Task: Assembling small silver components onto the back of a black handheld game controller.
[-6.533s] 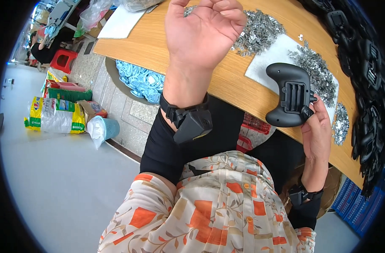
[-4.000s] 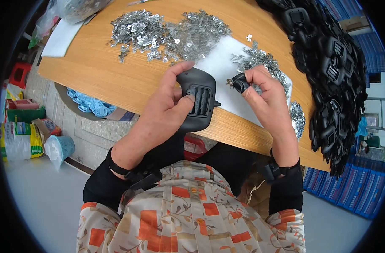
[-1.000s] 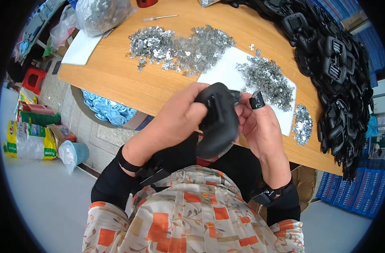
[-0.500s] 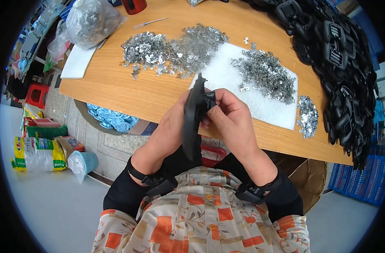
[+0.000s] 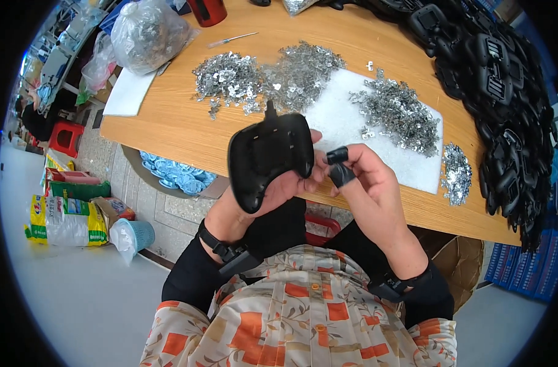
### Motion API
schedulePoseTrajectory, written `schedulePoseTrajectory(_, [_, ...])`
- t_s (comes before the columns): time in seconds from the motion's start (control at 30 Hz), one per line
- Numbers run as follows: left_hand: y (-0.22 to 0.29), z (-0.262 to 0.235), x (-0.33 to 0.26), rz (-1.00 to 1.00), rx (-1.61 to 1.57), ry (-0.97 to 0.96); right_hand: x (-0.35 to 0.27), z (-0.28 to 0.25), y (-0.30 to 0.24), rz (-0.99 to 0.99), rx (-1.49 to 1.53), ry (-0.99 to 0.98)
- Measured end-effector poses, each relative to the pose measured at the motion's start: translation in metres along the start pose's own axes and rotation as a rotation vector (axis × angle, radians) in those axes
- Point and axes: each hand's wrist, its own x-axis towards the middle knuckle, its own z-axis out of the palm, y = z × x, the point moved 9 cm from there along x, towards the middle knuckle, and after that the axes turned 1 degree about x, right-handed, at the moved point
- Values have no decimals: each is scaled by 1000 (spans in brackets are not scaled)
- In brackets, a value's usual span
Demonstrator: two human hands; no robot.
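Observation:
A black game-controller shell [image 5: 270, 153] stands tilted above the table's near edge, its broad hollow-looking face turned toward me and a short stub rising from its top. My left hand [image 5: 283, 188] grips it from behind and below; most of those fingers are hidden by the shell. Just right of it is my right hand [image 5: 377, 189], with black wraps on the thumb and index finger. Its fingers are curled and the two wrapped tips lie close together near the left fingertips. Whether anything small sits between them is not visible.
Heaps of small silver metal clips [image 5: 303, 73] lie on the wooden table, one pile [image 5: 404, 113] on a white foam sheet [image 5: 334, 110]. Black controller shells [image 5: 493, 79] are stacked along the right. A clear bag [image 5: 147, 40], a screwdriver [image 5: 233, 39] and a red container [image 5: 209, 11] stand farther back.
The controller shell has turned from edge-on to broad face toward me, in my left hand. My right hand has come away from it, to the right. The whole view has shifted slightly.

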Motion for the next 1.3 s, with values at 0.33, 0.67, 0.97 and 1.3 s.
schedulePoseTrajectory(0.33, [5,-5,-6,-6,739,360,-25,-14,-21,79,-187,108])
schedulePoseTrajectory(0.67, [58,41,-23,198,1356,136,6,17,-11,284,-371,-277])
schedulePoseTrajectory(0.97, [73,-30,-79,-1,868,472,126,102,-28,-536,-1205,-308])
schedulePoseTrajectory(1.3, [76,-37,-88,-6,878,372,166,177,16,-875,-1483,-551])
